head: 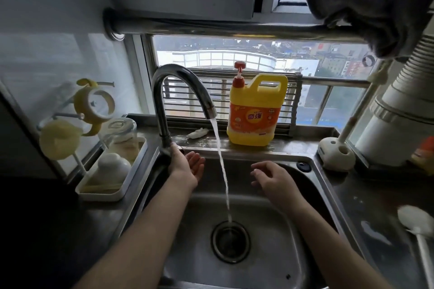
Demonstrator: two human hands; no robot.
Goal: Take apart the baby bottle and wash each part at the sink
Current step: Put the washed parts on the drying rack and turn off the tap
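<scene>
Water runs from the curved faucet [178, 91] into the steel sink [312, 185] and falls to the drain [230, 241]. My left hand [186, 165] is empty, fingers straight, beside the faucet's base. My right hand [270, 177] hovers over the basin right of the stream, fingers loosely bent, holding nothing. Bottle parts sit at the left: a yellow handle ring [95, 105] and a pale yellow cap [58, 139] hang on a drying rack, a clear bottle body [122, 134] and a white dome-shaped piece [114, 168] stand in the white tray [101, 193].
A yellow dish soap jug [254, 110] with a red pump stands on the ledge behind the sink. A white brush holder [337, 156] sits at the back right, a white brush [416, 223] lies on the right counter. A crumpled white scrap [197, 133] lies near the faucet.
</scene>
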